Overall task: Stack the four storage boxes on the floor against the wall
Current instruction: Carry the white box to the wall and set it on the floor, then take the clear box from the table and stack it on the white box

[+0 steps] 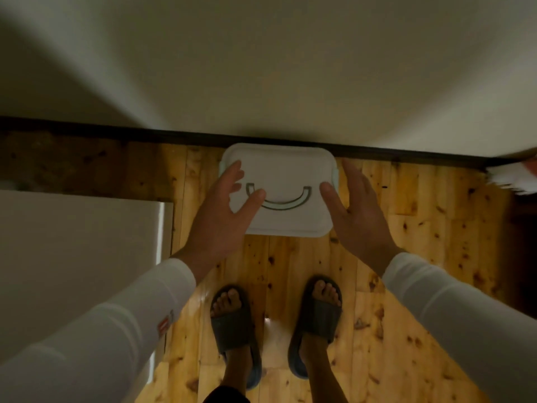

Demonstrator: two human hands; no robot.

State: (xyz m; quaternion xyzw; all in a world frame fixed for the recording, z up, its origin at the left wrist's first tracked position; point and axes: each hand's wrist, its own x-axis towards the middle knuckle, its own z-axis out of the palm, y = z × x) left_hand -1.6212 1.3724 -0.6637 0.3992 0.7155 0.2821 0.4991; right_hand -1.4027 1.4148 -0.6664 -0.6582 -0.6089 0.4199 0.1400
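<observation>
While both spread wide, holding nothing, left grip (229, 205) over lid edge, right grip (354, 207) just beside: white box (290, 170) sits between them, against wall (261, 68) beyond fingertips; boxes beneath hidden, stack count unclear

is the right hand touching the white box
Cannot tell. The head view looks straight down: the right hand lies open beside the white box, thumb overlapping its top, but any gap in height is hidden.

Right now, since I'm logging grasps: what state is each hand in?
Left hand: open, fingers spread over the storage box lid, holding nothing.
Right hand: open at the storage box's right edge, holding nothing.
</observation>
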